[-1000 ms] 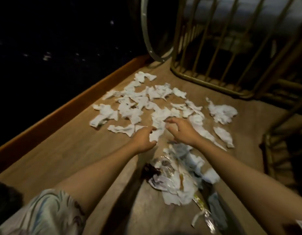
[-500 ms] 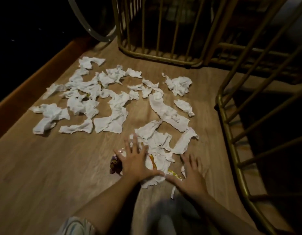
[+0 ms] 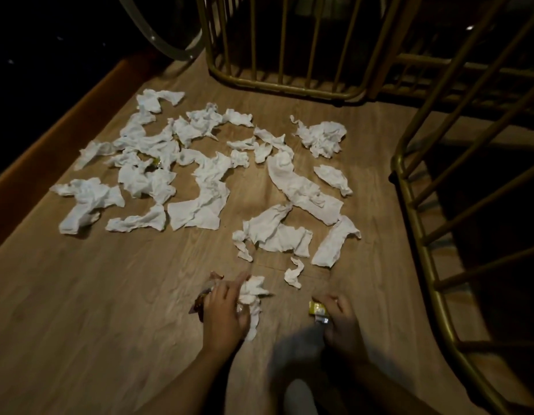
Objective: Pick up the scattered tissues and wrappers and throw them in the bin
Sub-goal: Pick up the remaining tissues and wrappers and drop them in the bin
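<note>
— Underfoot? Wood-look plank floor (image 3: pixel 80 310), warm brown, lit from above, dimmer toward the edges.

— Along the left? Raised orange-brown wooden border (image 3: pixel 50 121), then plain darkness beyond.

— Up top? Brass-coloured railing (image 3: pixel 277 85) of upright bars on a curved bottom rail, dark behind.

— To the right? Second gold railing (image 3: pixel 421 235), slanted bars, curving down the side.

— Anything else? Pale curved hoop (image 3: pixel 158 40) near the top left corner.

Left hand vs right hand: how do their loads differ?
The left hand grips a bunched white tissue wad with a reddish wrapper poking out beside it; the right hand grips only a small yellow wrapper. The left hand's load is much bulkier. Both hands are closed on litter, low over the wooden floor.
</note>
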Demonstrator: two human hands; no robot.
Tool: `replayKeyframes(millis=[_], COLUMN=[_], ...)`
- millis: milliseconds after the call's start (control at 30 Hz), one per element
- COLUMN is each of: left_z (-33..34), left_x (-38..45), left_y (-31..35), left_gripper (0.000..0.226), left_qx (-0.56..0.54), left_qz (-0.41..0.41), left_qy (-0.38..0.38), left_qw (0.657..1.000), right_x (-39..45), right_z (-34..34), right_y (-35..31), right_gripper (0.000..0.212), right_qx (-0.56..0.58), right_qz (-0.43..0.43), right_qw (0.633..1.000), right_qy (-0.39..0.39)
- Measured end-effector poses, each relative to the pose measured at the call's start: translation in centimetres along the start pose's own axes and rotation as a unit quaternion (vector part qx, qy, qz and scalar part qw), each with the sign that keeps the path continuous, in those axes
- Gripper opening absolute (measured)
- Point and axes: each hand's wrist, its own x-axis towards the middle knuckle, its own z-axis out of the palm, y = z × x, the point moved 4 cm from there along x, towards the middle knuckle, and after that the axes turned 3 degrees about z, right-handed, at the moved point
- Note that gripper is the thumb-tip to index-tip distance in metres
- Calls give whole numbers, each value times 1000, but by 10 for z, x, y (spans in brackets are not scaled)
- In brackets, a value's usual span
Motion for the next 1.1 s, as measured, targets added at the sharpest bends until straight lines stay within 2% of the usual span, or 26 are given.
replayKeyframes(millis=[33, 100, 167, 267, 400, 467, 567, 633, 700, 733, 800, 900, 1000, 1067, 1100], left_z=[-3, -14, -28, -42, -49, -51, -60, -70, -79, -84, -94, -110, -133, -155, -168], left_x=[4, 15, 26, 38, 44, 48, 54, 59, 62, 63, 65, 68, 69, 69, 71], left_y=[-2, -4, -5, -5, -10, -10, -13, -14, -19, -22, -27, -36, -51, -60, -63], left_gripper=[60, 37, 17, 29, 46, 38, 23, 19, 34, 40, 37, 32, 32, 23, 15], left_qx=[-5, -46, -100, -142, -104, -96, -121, -88, -61, -52, -35, 2, 24, 37, 49], left_qz=[9, -3, -48, -80, -133, -149, -173, -135, -98, -89, -94, -111, -127, -140, -143], left_qy=[2, 38, 83, 101, 73, 70, 79, 78, 71, 62, 42, 18, 11, -4, -14], left_qw=[1000, 998, 990, 981, 983, 982, 974, 984, 991, 993, 994, 994, 992, 989, 988], right_x=[5, 19, 38, 65, 67, 63, 74, 94, 115, 125, 137, 134, 128, 129, 131], right_z=[-4, -8, -9, 2, 32, 42, 46, 53, 68, 77, 95, 111, 110, 104, 101], right_y=[-6, -18, -29, -38, -46, -56, -88, -110, -125, -129, -131, -131, -155, -185, -203], right_gripper=[37, 50, 44, 33, 35, 27, 18, 31, 51, 57, 59, 52, 26, 8, 9], right_qx=[20, 81, 96, 3, -120, -166, -133, -121, -143, -162, -207, -243, -196, -164, -157], right_qz=[1, 2, -21, -52, -102, -144, -178, -189, -191, -184, -160, -172, -193, -201, -214], right_qw=[999, 996, 994, 997, 987, 972, 970, 970, 965, 962, 951, 935, 947, 953, 952], right_qy=[27, 44, 56, 53, -38, -85, -101, -90, -105, -123, -165, -191, -165, -155, -152])
